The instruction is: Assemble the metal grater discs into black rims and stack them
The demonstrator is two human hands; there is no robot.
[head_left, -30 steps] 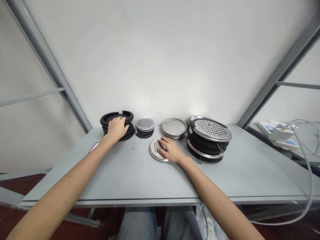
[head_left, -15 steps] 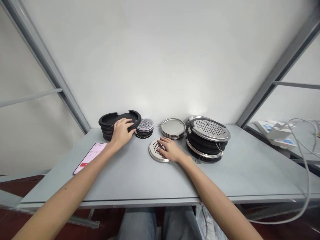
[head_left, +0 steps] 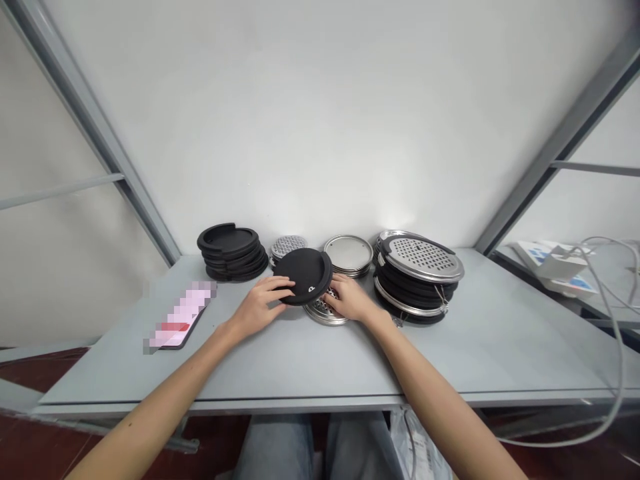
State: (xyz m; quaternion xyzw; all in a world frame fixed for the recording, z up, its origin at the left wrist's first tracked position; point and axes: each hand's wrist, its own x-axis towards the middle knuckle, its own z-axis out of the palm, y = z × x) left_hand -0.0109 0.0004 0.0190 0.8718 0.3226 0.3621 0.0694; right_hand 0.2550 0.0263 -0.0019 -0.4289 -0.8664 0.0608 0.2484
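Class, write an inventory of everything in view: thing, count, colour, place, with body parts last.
Rimmed tray: 1, black, centre
Perforated plate: 1, silver, centre
Tray stack: 1, black, left
Small perforated-disc stack: 1, silver-topped, back
Plain disc stack: 1, silver, back
Mixed pile: 1, black and silver, right
Partly hidden stack: 1, silver, behind pile
Phone: 1, pink screen, left
Table: 1, grey, centre
Frame posts: 2, grey, sides
Wall: 1, white, behind
Box: 1, white, far right
Cables: uncountable, white, right
Bag: 1, clear, below table
Floor: 1, red, below
Jeans legs: 2, blue, below
Left hand: 1, bare, on rimmed tray
Right hand: 1, bare, at perforated plate
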